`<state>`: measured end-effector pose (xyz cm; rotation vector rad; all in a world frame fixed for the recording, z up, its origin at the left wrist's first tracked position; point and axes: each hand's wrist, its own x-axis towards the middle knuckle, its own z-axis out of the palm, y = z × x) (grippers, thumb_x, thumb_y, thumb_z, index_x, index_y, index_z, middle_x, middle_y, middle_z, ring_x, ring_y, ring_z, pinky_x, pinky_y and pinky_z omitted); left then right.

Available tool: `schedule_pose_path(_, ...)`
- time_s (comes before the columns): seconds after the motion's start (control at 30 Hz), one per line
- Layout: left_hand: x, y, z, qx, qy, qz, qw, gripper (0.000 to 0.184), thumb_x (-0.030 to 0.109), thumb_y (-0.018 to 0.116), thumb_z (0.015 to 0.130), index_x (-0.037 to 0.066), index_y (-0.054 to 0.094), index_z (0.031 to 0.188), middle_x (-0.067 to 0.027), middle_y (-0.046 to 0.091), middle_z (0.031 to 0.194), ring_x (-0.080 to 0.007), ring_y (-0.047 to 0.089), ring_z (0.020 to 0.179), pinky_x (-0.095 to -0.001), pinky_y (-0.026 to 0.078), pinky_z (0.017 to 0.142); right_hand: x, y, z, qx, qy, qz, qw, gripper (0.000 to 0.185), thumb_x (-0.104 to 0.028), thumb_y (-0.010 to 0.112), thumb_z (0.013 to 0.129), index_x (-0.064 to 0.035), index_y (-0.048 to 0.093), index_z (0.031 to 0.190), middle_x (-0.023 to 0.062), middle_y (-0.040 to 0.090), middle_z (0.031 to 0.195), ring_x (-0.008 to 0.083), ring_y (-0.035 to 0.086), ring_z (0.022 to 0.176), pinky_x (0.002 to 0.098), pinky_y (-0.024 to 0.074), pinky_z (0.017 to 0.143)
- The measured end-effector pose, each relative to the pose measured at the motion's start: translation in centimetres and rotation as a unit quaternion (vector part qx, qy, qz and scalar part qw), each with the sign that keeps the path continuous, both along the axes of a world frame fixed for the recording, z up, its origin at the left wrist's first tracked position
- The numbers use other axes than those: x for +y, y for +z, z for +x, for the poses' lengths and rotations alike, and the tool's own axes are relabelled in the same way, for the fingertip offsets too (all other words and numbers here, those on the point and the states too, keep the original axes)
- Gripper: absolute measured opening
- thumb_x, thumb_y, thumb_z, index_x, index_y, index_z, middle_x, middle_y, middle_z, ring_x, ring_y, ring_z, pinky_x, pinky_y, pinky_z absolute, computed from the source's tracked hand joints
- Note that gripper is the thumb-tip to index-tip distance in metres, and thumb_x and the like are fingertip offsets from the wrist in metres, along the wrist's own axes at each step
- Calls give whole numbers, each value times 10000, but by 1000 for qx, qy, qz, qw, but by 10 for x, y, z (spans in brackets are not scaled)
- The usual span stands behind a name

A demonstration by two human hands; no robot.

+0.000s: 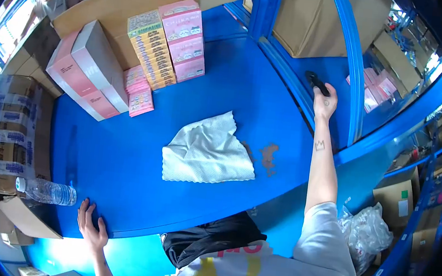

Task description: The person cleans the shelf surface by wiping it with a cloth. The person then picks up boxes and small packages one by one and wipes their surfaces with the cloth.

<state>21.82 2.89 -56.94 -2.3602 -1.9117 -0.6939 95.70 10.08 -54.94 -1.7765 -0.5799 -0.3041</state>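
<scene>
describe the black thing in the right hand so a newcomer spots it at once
Start at the blue table. Past its right edge, left of the blue post, the right hand holds a black object, its dark colour unlike the tan carton and pink boxes nearby.

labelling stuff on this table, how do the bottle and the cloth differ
The bottle is clear, see-through plastic; the cloth is whitish and opaque. The bottle keeps a firm, narrow shape, while the cloth lies spread and rumpled. The bottle is close to the left hand; the cloth lies nearer the middle of the table. Neither is held.
</scene>
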Motion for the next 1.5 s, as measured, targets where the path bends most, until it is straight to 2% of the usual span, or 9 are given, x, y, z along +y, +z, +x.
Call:
schedule_pose_path(0.2,-5,0,2,-44,12,8,999,390,210,505,806,58,623,1145,-132,549,1352,-371,484,1264,-533,336,1078,39,-17,49,49,-105,-179,977,564,-286,728,757,-102,540,1256,185,594,1204,369,586,1075,402,476,929)
schedule_pose_path(0.43,-3,5,7,-63,7,28,998,385,257,504,827,48,644,1119,-128,571,1326,-363,514,1230,-509,386,1047,49,-15,64,24,-148,-373,916,664,-380,636,882,-96,360,1415,221,509,1279,446,471,1217,655,279,1042)
schedule_pose_path(0.57,-3,-6,0,-88,-1,33,996,388,269,512,832,41,647,1115,-130,572,1324,-368,521,1219,-504,399,1036,44,2,-10,-229,93,-127,961,591,-177,658,822,-28,439,1350,227,526,1257,416,488,1185,535,326,1064)
schedule_pose_path(0.6,-6,-8,0,-87,5,29,996,388,269,512,832,41,647,1115,-130,572,1324,-368,521,1219,-504,399,1036,36,15,-61,-307,175,-60,933,539,-49,642,766,-25,516,1290,204,569,1218,348,548,1102,396,413,996)
schedule_pose_path(0.67,-7,-5,0,-71,4,27,997,389,265,508,843,28,639,1123,-140,568,1325,-376,518,1217,-493,411,1027,15,20,-144,-149,452,-98,874,394,-10,621,786,-42,589,1177,127,620,1148,289,613,990,353,501,861)
schedule_pose_path(0.8,-5,-3,0,-54,-4,36,998,384,247,511,843,19,636,1125,-146,565,1327,-379,516,1217,-483,417,1023,-18,17,-247,-160,660,-209,704,327,11,643,779,-54,645,1099,99,639,1087,259,631,947,333,537,802)
schedule_pose_path(0.93,-5,-2,-1,-70,-1,45,997,365,208,531,808,32,652,1104,-131,572,1326,-366,518,1223,-485,400,1040,8,-22,-275,-270,657,-165,684,469,-175,706,795,-47,582,1229,159,565,1194,313,554,1083,449,470,929)
schedule_pose_path(1.23,-7,0,-2,-118,7,50,992,329,89,566,737,22,663,1045,-129,599,1286,-343,538,1207,-465,388,1054,49,-20,-261,-291,515,-453,667,1193,-781,630,642,-62,230,1507,290,156,1529,443,82,1434,670,37,1095)
schedule_pose_path(1.5,-8,7,-4,-133,31,63,989,291,62,582,726,25,666,1002,-111,637,1222,-320,574,1158,-448,395,1048,72,-7,-331,-186,368,-466,783,1085,-770,515,759,-36,226,1504,247,149,1558,431,54,1450,693,33,1086)
